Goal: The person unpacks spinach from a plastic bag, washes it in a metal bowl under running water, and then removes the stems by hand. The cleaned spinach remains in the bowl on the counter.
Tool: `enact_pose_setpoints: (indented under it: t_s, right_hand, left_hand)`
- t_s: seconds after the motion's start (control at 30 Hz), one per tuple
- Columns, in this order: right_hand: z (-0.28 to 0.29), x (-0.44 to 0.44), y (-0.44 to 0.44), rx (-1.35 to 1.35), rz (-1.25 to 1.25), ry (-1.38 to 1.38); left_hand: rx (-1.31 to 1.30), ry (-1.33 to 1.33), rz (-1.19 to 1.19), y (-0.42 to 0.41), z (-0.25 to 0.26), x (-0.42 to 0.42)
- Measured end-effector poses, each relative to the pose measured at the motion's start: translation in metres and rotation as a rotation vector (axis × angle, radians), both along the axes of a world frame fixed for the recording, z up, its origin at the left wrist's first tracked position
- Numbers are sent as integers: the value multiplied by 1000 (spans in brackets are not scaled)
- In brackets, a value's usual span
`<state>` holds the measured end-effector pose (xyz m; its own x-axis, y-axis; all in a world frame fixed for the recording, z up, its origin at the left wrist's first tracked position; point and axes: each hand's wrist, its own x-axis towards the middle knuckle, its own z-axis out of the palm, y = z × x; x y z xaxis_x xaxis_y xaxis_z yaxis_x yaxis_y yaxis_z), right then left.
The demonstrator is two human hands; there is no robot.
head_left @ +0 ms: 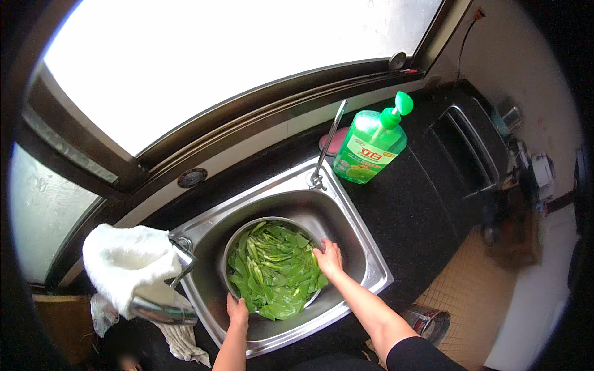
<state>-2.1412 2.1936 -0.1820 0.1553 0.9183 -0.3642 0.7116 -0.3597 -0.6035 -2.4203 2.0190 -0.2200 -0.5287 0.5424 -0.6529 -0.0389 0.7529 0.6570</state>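
Observation:
A round metal bowl filled with leafy green vegetables sits inside the stainless steel sink. My left hand grips the bowl's rim at its lower left. On the bowl's right side, my right hand holds the rim, the thumb over the edge beside the leaves. Some leaves and pale stems reach over the near rim. The fingers under and behind the bowl are partly hidden.
A faucet draped with a white cloth stands left of the sink. A thin spout rises at the back corner, beside a green pump bottle of dish soap and a pink object. A bucket is at lower right.

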Motion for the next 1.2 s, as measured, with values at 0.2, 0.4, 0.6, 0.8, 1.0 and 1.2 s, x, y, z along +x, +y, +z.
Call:
enact_pose_setpoints:
  t_s: [0.2,0.4,0.6,0.8,1.0,1.2]
  right_hand:
    - [41,0,-13,390,360,-177]
    - [50,-25,-26,-163,999,-330]
    - [-10,-43,-39,53,974,-395]
    - [-9,-48,-21,-144,928,-276]
    - [28,-55,34,111,696,-83]
    - [-22,-98,6,45,658,-182]
  left_hand:
    - [109,448,-148,14,70,41]
    - [-113,596,-1089,45,95,60]
    - [-209,689,-1179,68,44,66]
    - [-189,637,-1216,75,38,58]
    - [183,676,-869,106,74,41]
    - [106,792,-683,122,16,68]
